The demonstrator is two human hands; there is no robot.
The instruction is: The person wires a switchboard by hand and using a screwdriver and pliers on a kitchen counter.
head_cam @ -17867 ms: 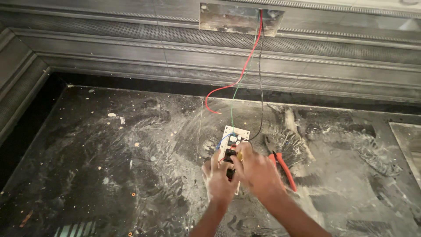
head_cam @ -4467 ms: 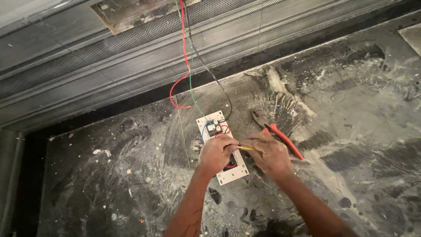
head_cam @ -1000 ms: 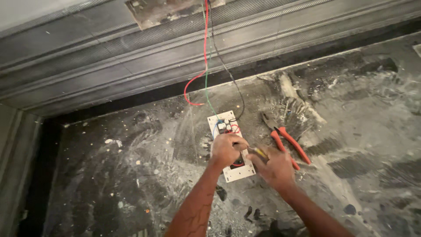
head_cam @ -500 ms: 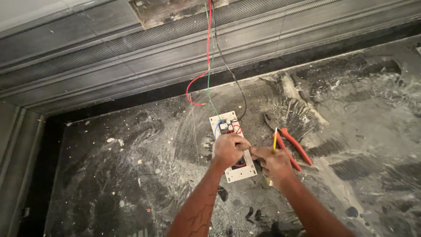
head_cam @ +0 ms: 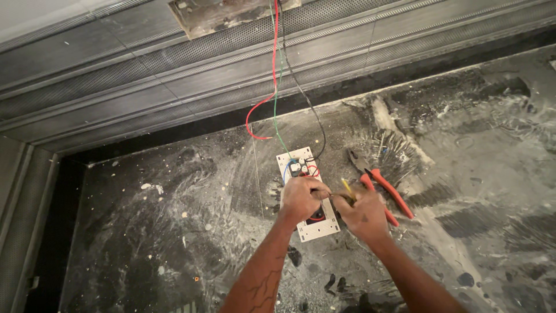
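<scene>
The left hand point(head_cam: 302, 197) lies with its fingers curled shut on the white rectangular switch plate point(head_cam: 308, 196), which rests flat on the dusty, plaster-smeared dark floor point(head_cam: 145, 232); the right hand point(head_cam: 364, 214), just beside it, has its fingers closed around a thin yellow-tipped tool point(head_cam: 346, 188). Red, green and black wires point(head_cam: 274, 87) run from the plate up to a ribbed metal wall; red-handled pliers point(head_cam: 382, 185) lie touching the right hand, with open floor to the left.

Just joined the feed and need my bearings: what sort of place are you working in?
Probably a building under renovation or construction: a dusty, plaster-smeared dark floor, loose red, green and black wires hanging from an open wall box, and a white socket plate on the floor beside red-handled pliers.
</scene>
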